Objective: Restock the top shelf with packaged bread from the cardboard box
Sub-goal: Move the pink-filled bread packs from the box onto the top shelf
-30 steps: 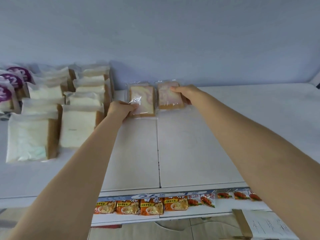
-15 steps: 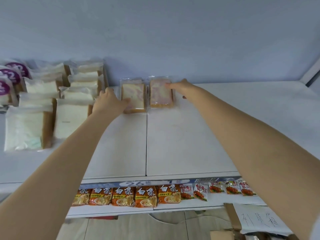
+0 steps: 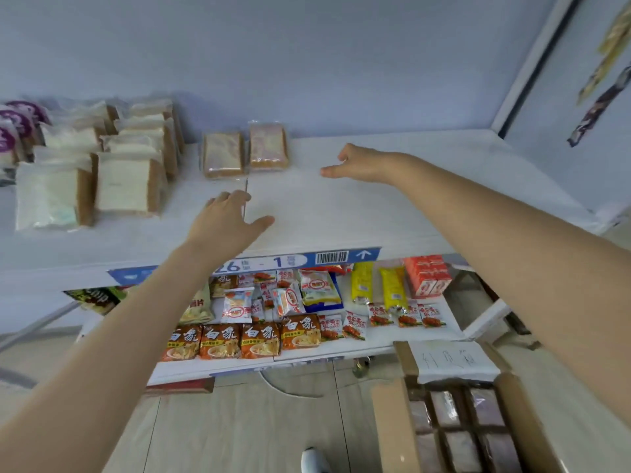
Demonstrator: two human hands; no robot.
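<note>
Standing by the rack, I see both hands empty above the top shelf [image 3: 392, 213]: the left hand [image 3: 227, 221] is spread flat with the thumb out, and the right hand [image 3: 355, 163] hangs loosely open, fingers pointing left. Neither touches anything.

Two packets of pinkish sliced bread [image 3: 244, 150] lean side by side against the back wall [image 3: 307, 63], apart from both hands. To their left stand rows of white loaves [image 3: 126, 186], some upright and crowded together.

The risk, as I judge it, is in those two leaning packets. They are thin and in slippery film, propped on edge on a smooth white shelf; a nudge from the next packet could slide them flat or tip them forward. Reaching again over the front edge, a forearm could also brush the white loaves and knock the row over.

The cardboard box [image 3: 450, 421] sits on the floor at lower right, flaps open, with more wrapped bread packed inside. Bending to it and rising again, I think a packet could catch the shelf lip.

The shelf below [image 3: 341, 351] holds noodle packs [image 3: 239, 339] and snack sachets. The floor [image 3: 239, 431] is pale tile, and the walls are a plain bluish grey.
</note>
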